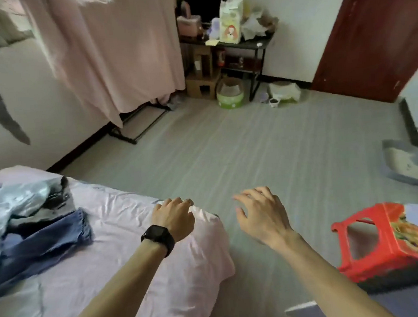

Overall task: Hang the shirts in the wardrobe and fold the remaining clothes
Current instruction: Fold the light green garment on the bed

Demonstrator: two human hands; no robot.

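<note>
On the pink-sheeted bed, at the lower left of the head view, a heap of clothes lies unfolded: a pale blue garment bunched over a dark blue one with a frayed hem. Nothing folded shows, so the folding looks barely begun. Across the floor stands a pink-draped rack, likely the wardrobe, its contents hidden. The left hand, a black watch on its wrist, rests knuckles-up on the bed's corner, fingers bent down onto the sheet; whether they pinch it I cannot tell. The right hand hovers beside it over the floor, fingers loosely spread, holding nothing.
</note>
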